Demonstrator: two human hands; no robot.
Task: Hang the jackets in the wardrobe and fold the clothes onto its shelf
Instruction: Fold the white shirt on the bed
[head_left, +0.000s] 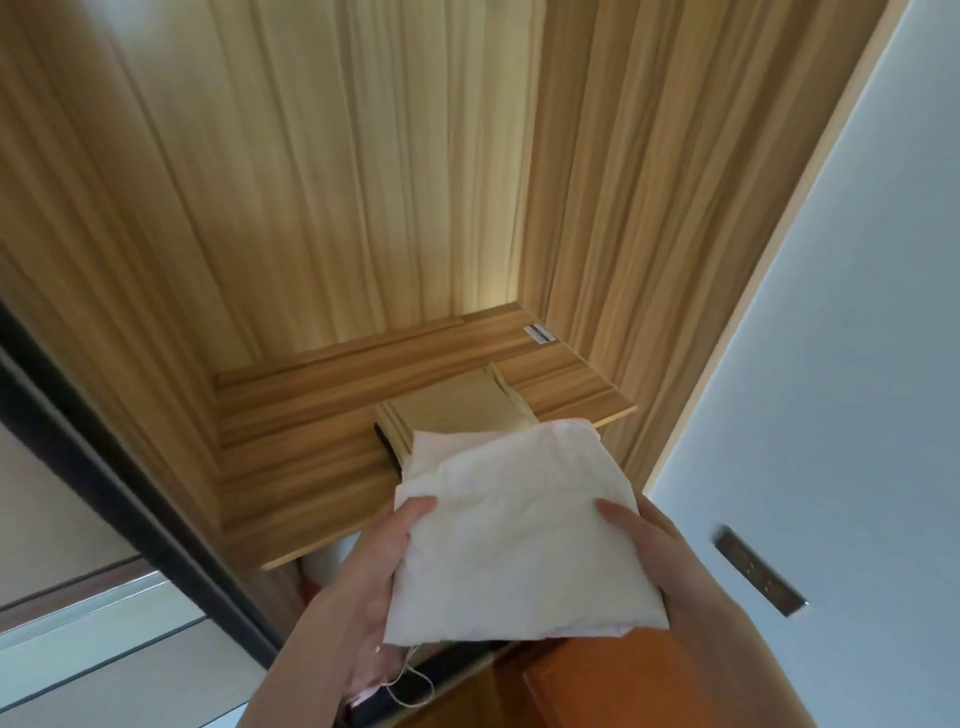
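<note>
Fig.: placing a folded garment on the wardrobe shelf, seen from above, near to far. Nearest, an orange-brown surface (597, 686) at bottom, w/ a loose thread (410, 686) dangling below our left hand. Both hands carry the folded white cloth (519, 535): left hand (374, 566) grips its near-left edge, thumb on top, fingers curled under; right hand (654, 545) grips the right edge the same way, thumb on top. The cloth sits in the air, its far edge overlapping the front of the shelf (291, 467) and the near end of a folded tan garment (457, 410) already lying there.

Step in hand, as we judge it: set the white cloth down, either on the tan stack or beside it. To do it well, we keep both grips level so the folds don't slip, slide it in far enough to clear the shelf's front edge, then draw the fingers out from under w/o dragging a layer.

Beyond: shelf is wood-grain, w/ a small white label (540, 333) at far right. Wardrobe back panel (363, 182) rises behind. White wall (857, 312) w/ a metal plate (758, 571) at right; dark door frame (130, 467) at left.
</note>
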